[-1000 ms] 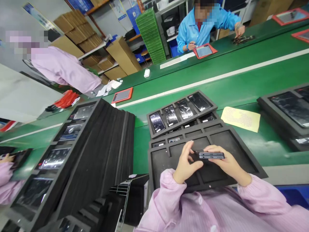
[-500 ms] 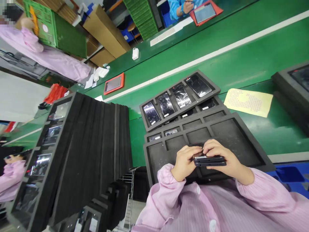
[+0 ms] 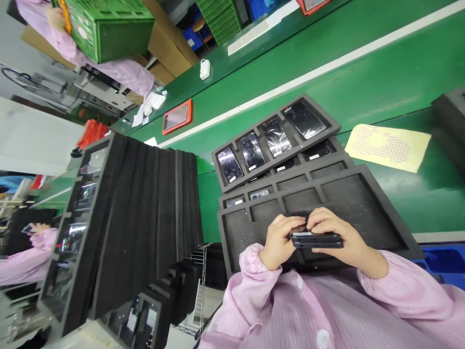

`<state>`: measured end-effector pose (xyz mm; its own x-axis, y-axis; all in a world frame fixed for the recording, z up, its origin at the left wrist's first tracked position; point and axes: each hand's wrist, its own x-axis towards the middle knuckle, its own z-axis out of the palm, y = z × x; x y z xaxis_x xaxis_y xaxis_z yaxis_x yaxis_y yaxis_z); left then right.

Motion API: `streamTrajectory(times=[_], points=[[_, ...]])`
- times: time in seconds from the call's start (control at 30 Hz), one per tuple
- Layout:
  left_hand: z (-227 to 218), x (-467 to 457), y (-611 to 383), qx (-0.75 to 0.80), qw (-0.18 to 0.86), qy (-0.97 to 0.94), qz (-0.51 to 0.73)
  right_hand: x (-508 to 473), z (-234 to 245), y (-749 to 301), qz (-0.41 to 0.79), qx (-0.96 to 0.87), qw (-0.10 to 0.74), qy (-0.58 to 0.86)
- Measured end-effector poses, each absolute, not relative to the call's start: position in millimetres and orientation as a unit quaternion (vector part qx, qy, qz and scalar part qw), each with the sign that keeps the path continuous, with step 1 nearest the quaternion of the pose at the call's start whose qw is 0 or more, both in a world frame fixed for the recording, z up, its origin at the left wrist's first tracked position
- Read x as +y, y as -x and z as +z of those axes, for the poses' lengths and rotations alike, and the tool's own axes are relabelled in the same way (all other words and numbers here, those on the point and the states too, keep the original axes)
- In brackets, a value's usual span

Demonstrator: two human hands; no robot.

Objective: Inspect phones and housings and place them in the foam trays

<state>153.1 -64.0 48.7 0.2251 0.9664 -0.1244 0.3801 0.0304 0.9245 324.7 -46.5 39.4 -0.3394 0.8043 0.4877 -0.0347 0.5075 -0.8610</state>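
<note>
Two dark smartphones (image 3: 319, 240), one lying flat on the other, are held close to my body. My left hand (image 3: 282, 236) is closed around their left end, with its fingers on the upper phone. At the right end, my right hand (image 3: 339, 230) grips the pair, its fingers curled over the top. Below them lies a black foam tray (image 3: 354, 203) with several bare compartments. Behind it a partly covered tray (image 3: 329, 170) shows phones in some slots. Farther back, a tilted foam tray (image 3: 256, 175) holds several film-covered phones (image 3: 276, 137).
A tall row of black foam trays (image 3: 145, 208) stands at my left. On the green bench (image 3: 385, 82) are a yellow sheet (image 3: 387, 147), a red-framed device (image 3: 177, 117) and a white charger (image 3: 205, 69). Another person carries a green crate (image 3: 116, 31). More trays (image 3: 450, 126) sit at right.
The view has shifted slightly. The person with the green crate has moved to the right. Both my hands keep hold of the phones, and the upper phone sits slightly differently over the lower one.
</note>
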Motion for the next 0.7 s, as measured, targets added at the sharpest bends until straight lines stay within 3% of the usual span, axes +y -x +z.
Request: streamTrajectory(times=[0.33,0.5,0.57,0.7], points=[[64,-65,-159,0.536,0.435,-0.635,0.346,-52,53,-323,0.494,-0.602,0.551,0.299],[74,-91,-151,0.566,0.310,-0.563,0.516,-48,63,-326,0.537,-0.505,0.609,0.292],[80,-101,-152,0.580,0.393,-0.507,0.502,-50,72,-329,0.505,-0.506,0.634,0.295],[94,-111,-168,0.438,0.755,-0.286,0.395,-78,87,-334,0.358,-0.662,0.590,0.295]])
